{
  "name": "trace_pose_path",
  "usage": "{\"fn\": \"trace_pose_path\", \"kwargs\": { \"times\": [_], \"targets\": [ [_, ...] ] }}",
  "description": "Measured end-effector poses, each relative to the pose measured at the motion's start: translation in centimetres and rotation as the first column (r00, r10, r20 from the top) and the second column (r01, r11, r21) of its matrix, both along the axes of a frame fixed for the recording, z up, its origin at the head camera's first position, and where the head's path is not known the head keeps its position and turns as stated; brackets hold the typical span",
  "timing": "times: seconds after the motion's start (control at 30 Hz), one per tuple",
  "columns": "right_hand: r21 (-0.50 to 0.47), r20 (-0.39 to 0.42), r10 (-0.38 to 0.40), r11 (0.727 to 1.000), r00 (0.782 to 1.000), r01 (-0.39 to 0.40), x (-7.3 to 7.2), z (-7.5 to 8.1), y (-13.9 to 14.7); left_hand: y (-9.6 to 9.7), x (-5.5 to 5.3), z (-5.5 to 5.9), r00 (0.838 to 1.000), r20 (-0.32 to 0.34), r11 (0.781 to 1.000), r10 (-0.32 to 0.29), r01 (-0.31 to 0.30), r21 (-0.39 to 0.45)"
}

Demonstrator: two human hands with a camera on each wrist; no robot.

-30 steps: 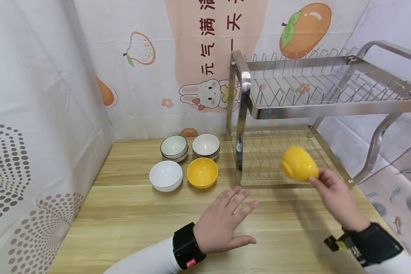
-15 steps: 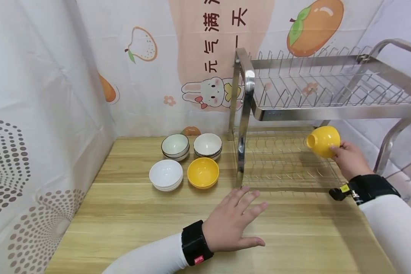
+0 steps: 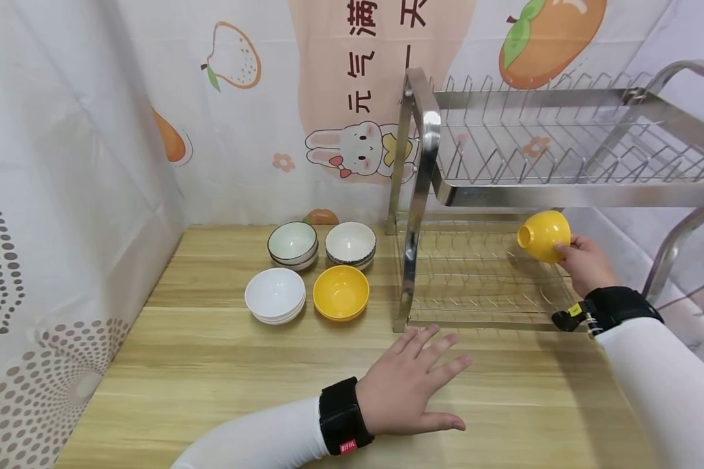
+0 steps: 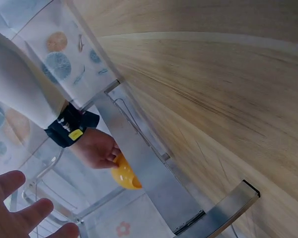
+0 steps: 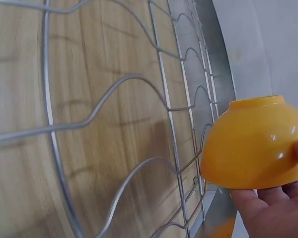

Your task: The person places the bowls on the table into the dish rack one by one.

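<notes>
Toward the lower rack's right edge, the right hand pinches a yellow bowl, apparently being racked and needing alignment with the wires, the left hand's fingers apart.

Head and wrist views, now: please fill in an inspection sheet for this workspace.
Surface: wood-grain table.
Job's things: yellow bowl, tilted, at the lower tier of the metal rack, contact unclear; left of the rack, white bowl stack, yellow bowl stack, pale green bowl stack and dark-rimmed white bowl stack.
Clutter: nothing seen.
Hands: right hand grips the tilted bowl; left hand spread, holding nothing.
Cables: nothing seen.
Surroundings: printed curtains behind and at the sides.
</notes>
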State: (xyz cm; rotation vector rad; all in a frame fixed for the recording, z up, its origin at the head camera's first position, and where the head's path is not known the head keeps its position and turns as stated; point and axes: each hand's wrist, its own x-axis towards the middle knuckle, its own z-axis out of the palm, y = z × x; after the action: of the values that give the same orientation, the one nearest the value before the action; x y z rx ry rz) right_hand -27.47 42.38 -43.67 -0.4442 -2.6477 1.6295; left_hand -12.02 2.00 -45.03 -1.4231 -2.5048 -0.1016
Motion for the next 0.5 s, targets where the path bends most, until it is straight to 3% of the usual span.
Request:
{"fn": "trace_pose_path", "kwargs": {
  "times": [0.5],
  "targets": [
    [0.173,0.069,0.000,0.985,0.998,-0.012,-0.13,-0.27,-0.33,-0.56,-0.11,0.25,1.000,0.011,0.999,0.023,-0.023,0.022]
  ]
}}
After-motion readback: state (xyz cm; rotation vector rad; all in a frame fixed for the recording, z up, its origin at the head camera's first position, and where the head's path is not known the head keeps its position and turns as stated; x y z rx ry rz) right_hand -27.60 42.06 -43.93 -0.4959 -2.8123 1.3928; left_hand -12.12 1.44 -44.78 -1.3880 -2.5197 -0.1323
